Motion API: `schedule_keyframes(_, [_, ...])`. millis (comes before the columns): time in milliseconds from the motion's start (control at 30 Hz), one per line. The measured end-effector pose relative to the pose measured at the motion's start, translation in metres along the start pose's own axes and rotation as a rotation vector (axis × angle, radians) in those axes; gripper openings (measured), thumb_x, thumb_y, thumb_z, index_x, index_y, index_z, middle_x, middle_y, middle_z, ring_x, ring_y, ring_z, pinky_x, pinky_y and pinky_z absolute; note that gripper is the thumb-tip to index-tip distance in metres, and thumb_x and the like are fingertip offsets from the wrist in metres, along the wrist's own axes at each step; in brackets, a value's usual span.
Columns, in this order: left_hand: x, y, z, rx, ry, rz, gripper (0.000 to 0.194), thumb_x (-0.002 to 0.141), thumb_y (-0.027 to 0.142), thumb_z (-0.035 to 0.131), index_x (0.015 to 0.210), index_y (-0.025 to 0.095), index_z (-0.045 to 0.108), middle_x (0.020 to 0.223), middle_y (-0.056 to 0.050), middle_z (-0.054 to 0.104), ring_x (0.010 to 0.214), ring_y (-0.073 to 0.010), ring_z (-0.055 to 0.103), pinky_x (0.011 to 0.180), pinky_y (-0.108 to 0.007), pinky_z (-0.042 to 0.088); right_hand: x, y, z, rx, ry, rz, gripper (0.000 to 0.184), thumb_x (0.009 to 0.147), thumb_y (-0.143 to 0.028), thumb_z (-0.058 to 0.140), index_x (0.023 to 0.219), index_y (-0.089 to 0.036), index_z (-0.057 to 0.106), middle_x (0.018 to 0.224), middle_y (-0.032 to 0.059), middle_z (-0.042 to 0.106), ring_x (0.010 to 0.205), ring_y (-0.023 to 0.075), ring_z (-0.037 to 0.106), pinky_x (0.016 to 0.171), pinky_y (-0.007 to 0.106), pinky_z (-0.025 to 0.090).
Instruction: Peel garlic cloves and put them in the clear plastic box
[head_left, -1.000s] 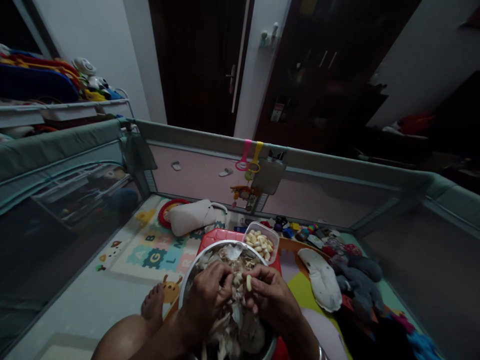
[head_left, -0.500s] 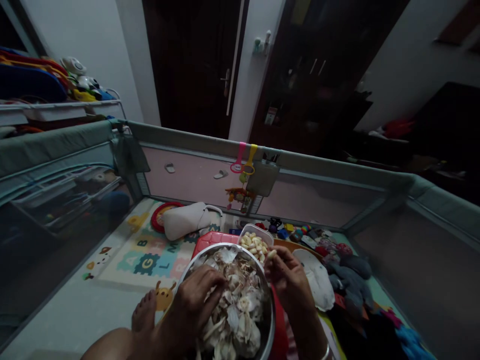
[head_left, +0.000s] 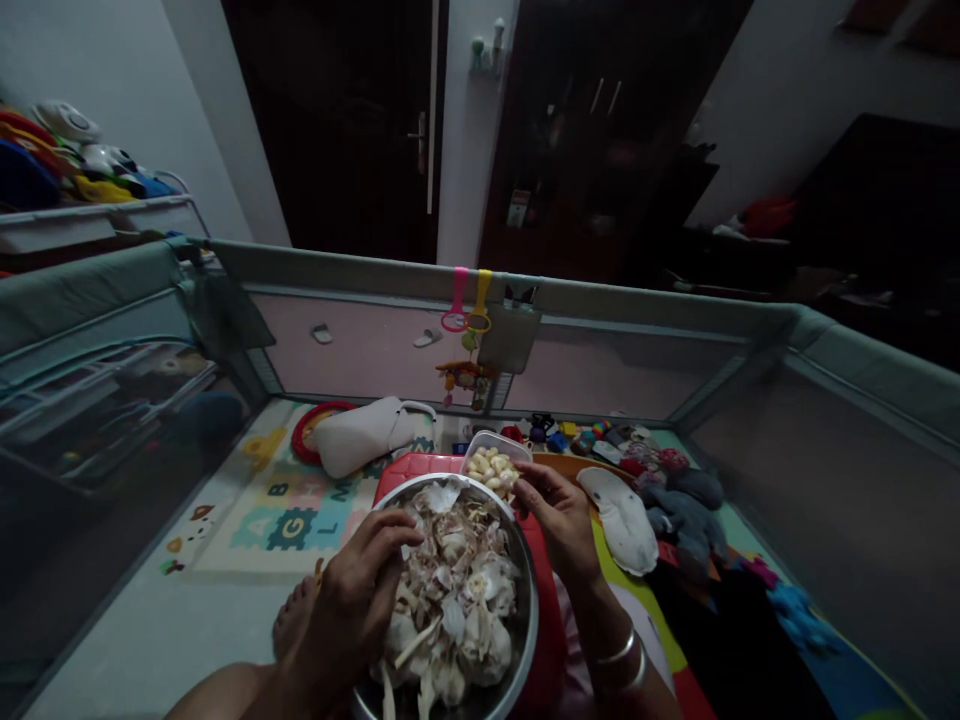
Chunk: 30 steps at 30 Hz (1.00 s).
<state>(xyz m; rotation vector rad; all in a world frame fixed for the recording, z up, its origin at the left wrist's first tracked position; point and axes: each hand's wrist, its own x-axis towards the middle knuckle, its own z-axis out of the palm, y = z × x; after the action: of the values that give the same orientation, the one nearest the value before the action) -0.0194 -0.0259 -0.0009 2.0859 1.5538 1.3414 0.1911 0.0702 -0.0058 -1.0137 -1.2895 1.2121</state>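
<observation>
A round metal bowl in front of me is heaped with garlic bulbs and papery skins. My left hand hovers over the bowl's left side, its fingers loosely bent and apart, with nothing seen in them. At the right edge of a clear plastic tub, my right hand has thumb and fingers pinched. A peeled garlic clove seems to be at those fingertips, hard to tell from the peeled cloves in the tub. Bowl and tub are close together around a red surface.
A padded playpen rail with mesh sides surrounds me. On the printed mat lie a white bag-like item, a white pillow, a grey plush toy and several small toys. A bare foot rests left of the bowl.
My right hand has moved left with the peeled clove, to the tub's edge. My left hand has drawn back left from the middle of the bowl, its fingers loosening. The camera view has shifted.
</observation>
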Motion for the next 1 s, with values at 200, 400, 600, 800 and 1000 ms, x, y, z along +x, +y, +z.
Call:
schedule_keyframes(200, [0.001,-0.002,0.003,0.052,-0.012,0.026,0.027,0.077,0.004,0.039,0.089,0.020,0.056,0.096,-0.006,0.057,0.091,-0.0181,0.056,0.076,-0.030,0.047,-0.025,-0.006,0.012,-0.426,-0.368,-0.128,0.011,0.079,-0.024,0.057,0.083,-0.017,0.066,0.077,0.0034,0.068,0.071,0.0162,0.061,0.065,0.026,0.047])
schedule_keyframes(400, [0.004,-0.004,0.006,0.113,-0.058,0.056,0.026,0.077,0.004,0.042,0.090,0.021,0.057,0.102,-0.007,0.055,0.101,-0.0218,0.050,0.085,-0.038,0.044,-0.038,-0.006,0.028,-0.928,-0.482,-0.252,0.023,0.075,-0.020,0.062,0.098,-0.019,0.061,0.087,0.0068,0.066,0.079,0.0215,0.060,0.069,0.030,0.045])
schedule_keyframes(600, [0.007,-0.006,0.014,0.185,-0.123,0.054,0.026,0.076,0.008,0.048,0.097,0.021,0.058,0.104,-0.008,0.057,0.105,-0.0245,0.049,0.087,-0.043,0.043,-0.038,-0.006,0.037,-1.085,-0.493,-0.248,0.024,0.076,-0.023,0.060,0.100,-0.019,0.059,0.086,0.0085,0.065,0.077,0.0229,0.060,0.064,0.030,0.044])
schedule_keyframes(800, [0.008,-0.006,0.015,0.200,-0.131,0.006,0.029,0.079,0.014,0.050,0.107,0.020,0.055,0.106,-0.009,0.059,0.103,-0.0247,0.052,0.087,-0.045,0.044,-0.031,-0.005,0.033,-0.739,-0.408,-0.232,0.020,0.075,-0.020,0.057,0.094,-0.017,0.064,0.079,0.0059,0.068,0.070,0.0190,0.061,0.065,0.029,0.045])
schedule_keyframes(1000, [0.008,-0.003,0.012,0.194,-0.147,-0.001,0.026,0.078,0.015,0.053,0.102,0.021,0.058,0.103,-0.008,0.062,0.099,-0.0246,0.055,0.084,-0.044,0.046,-0.022,0.002,0.024,-0.361,-0.369,-0.103,0.024,0.077,-0.024,0.055,0.097,-0.017,0.065,0.086,0.0056,0.069,0.076,0.0197,0.063,0.067,0.030,0.049])
